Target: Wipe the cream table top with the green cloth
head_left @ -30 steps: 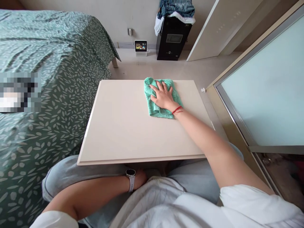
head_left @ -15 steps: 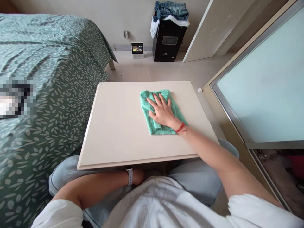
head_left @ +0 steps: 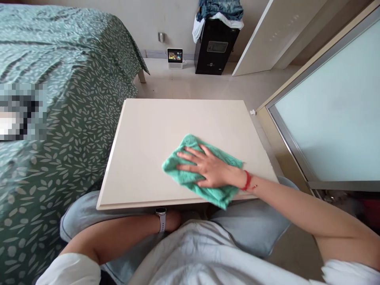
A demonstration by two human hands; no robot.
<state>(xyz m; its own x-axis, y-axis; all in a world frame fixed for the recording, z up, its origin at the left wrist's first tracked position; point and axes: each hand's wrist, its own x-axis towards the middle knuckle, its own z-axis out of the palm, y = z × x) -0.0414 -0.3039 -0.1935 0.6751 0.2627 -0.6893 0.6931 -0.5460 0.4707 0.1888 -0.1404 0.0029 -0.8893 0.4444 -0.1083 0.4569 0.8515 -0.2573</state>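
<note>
My right hand (head_left: 208,168) lies flat with spread fingers on a green cloth (head_left: 184,178), pressing it against the cream tabletop (head_left: 139,150). The cloth is slightly rumpled and sits askew, one corner hanging over the table's near edge. A red string bracelet (head_left: 247,180) circles the right wrist. My left hand (head_left: 173,221) rests in my lap below the near edge of the table, beside a watch (head_left: 161,215) with a pale strap; its fingers are hidden.
A bed with a green leaf-patterned cover (head_left: 89,91) stands to the left. Behind the table are a small lit display (head_left: 175,56) and a black cabinet (head_left: 215,51) topped with folded jeans (head_left: 221,8). A frosted sliding door (head_left: 332,107) runs along the right.
My right hand has slid the green cloth toward me, from the far part of the tabletop to its near edge, and the cloth has turned. My left hand stays put.
</note>
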